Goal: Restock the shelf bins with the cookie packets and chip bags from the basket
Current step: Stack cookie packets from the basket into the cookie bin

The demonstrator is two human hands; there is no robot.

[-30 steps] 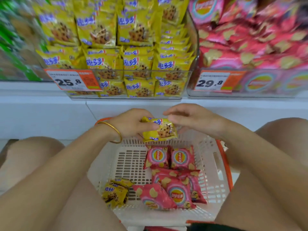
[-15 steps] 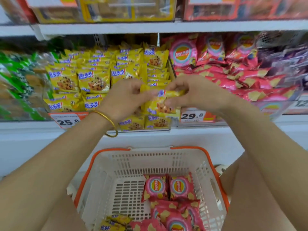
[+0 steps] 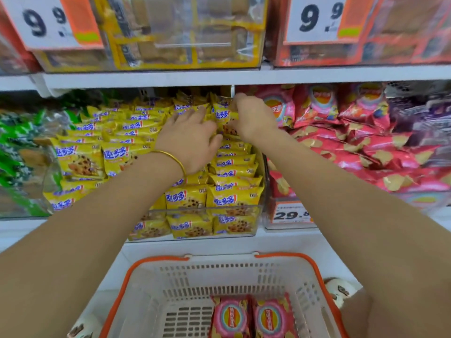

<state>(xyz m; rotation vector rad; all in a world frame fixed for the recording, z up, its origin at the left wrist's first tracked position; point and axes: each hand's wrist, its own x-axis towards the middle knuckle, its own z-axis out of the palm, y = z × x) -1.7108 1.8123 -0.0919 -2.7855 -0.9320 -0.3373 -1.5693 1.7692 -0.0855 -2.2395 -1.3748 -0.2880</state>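
Both arms reach up into the clear shelf bin (image 3: pixel 253 211) full of yellow cookie packets. My right hand (image 3: pixel 251 115) pinches one yellow cookie packet (image 3: pixel 223 115) at the back right of the pile, near the divider. My left hand (image 3: pixel 190 137), with a gold bangle on its wrist, lies flat on the packets just left of it, fingers stretched and touching that packet's edge. Below, the white basket (image 3: pixel 175 281) with orange rim shows two pink chip bags (image 3: pixel 253 318) at its bottom; the rest of its contents are out of view.
Right of the cookie bin is a bin of pink and red chip bags (image 3: pixel 361 147) with a 29.8 price tag (image 3: pixel 290 213). Green packets (image 3: pixel 17 152) fill the left bin. An upper shelf (image 3: pixel 219 75) carries clear boxes with 9.9 tags.
Both hands lifted the cookie packet from above the basket up and back into the bin, now at the rear of the pile. My view tilted upward; the basket dropped low in frame.
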